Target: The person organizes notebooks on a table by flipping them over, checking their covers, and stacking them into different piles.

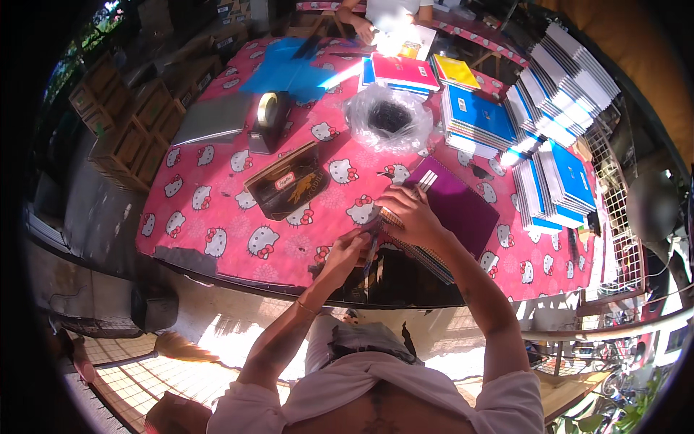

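Note:
A purple spiral notebook [466,210] lies slanted on the table near its front edge, its wire coil toward me. My right hand [413,217] grips the notebook's far-left corner, fingers bent over the coil. Close beside it, my left hand [350,249] is closed at the end of the coil. A small dark thing shows at its fingertips, too hidden to name. Just beyond my hands sits an open dark brown box [288,181] with gold print. Behind the notebook rests a clear plastic roll [390,119] with a dark middle.
A tape dispenser [267,123] stands beside a grey flat sheet [210,119] at left. Blue notebooks [477,116] are stacked at right, with taller piles [567,87] behind. Red notebooks [405,72] lie farther back. Another person's hand [363,30] is across the table.

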Demonstrator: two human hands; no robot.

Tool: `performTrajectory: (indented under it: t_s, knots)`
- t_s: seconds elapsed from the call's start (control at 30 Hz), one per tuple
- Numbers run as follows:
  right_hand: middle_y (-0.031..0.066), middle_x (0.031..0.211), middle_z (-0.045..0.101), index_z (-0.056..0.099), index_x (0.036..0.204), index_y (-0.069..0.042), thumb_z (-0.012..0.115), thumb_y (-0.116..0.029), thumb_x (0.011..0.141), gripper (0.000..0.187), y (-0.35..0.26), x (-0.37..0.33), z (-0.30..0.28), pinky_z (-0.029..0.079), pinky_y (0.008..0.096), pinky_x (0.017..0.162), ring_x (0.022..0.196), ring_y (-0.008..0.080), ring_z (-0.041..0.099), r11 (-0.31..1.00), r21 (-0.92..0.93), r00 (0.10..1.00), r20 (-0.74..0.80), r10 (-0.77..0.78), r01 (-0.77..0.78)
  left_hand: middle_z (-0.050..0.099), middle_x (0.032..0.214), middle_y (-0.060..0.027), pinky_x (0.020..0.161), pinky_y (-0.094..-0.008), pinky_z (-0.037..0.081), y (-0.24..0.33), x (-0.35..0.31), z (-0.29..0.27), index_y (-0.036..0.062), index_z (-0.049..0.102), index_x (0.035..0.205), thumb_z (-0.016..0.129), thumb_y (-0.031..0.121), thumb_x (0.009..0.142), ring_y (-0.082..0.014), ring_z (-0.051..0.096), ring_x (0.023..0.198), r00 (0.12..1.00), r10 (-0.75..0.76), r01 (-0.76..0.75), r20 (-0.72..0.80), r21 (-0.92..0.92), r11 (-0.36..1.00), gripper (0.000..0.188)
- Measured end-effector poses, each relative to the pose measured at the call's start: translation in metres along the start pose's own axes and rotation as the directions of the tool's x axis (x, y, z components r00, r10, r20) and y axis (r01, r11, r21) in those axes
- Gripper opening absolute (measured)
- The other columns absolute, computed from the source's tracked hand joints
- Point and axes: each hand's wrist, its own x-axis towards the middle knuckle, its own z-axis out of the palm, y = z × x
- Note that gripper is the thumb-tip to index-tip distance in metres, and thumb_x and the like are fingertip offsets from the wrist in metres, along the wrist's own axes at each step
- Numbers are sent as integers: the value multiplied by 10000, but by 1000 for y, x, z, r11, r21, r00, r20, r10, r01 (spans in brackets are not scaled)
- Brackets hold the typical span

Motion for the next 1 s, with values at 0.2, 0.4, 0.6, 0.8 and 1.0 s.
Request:
performTrajectory:
  t_s: [0.2, 0.4, 0.6, 0.8, 1.0]
  knots:
    - [45, 1280, 545, 611, 1222, -172, 725, -199, 732, 504, -4, -3, 5, 284, 585, 1097, 1313, 249, 453, 999, -21, 993, -109, -33, 31, 698, 941, -116, 700, -346, 577, -4, 4, 11, 38, 613, 1093, 502, 313, 998, -217, 709, 811, 997, -36, 33, -69, -43, 999, 312]
    - [18, 1302, 543, 583, 1261, -205, 708, -255, 754, 524, -2, -3, 6, 278, 613, 1105, 1317, 240, 448, 1000, -5, 996, -85, -6, 6, 693, 956, -145, 679, -367, 581, -3, 7, 9, 12, 595, 1118, 500, 302, 991, -233, 713, 807, 996, 0, 2, -91, 25, 1000, 331]
    - [16, 1297, 544, 581, 1258, -206, 706, -263, 759, 518, -3, -2, 5, 254, 605, 1118, 1321, 230, 444, 1000, -8, 997, -76, 7, -8, 688, 965, -174, 652, -367, 592, 3, 2, 7, -31, 533, 1212, 505, 283, 983, -264, 717, 798, 999, -12, 10, -39, -55, 998, 390]
    - [11, 1285, 546, 593, 1240, -204, 705, -252, 760, 495, -3, -3, 5, 235, 602, 1127, 1321, 228, 441, 1000, 11, 996, -86, 24, -23, 692, 926, -178, 648, -375, 602, 6, 3, 4, -31, 522, 1222, 505, 278, 980, -279, 719, 801, 1000, -23, 23, -1, -56, 998, 393]
    - [13, 1280, 546, 598, 1224, -201, 705, -242, 762, 476, -7, 0, 4, 238, 604, 1126, 1313, 234, 446, 1000, 19, 996, -91, 22, -20, 697, 911, -139, 644, -343, 567, -7, 12, -7, -14, 626, 1107, 512, 241, 986, -240, 686, 732, 990, 140, -138, 7, 254, 957, 304]
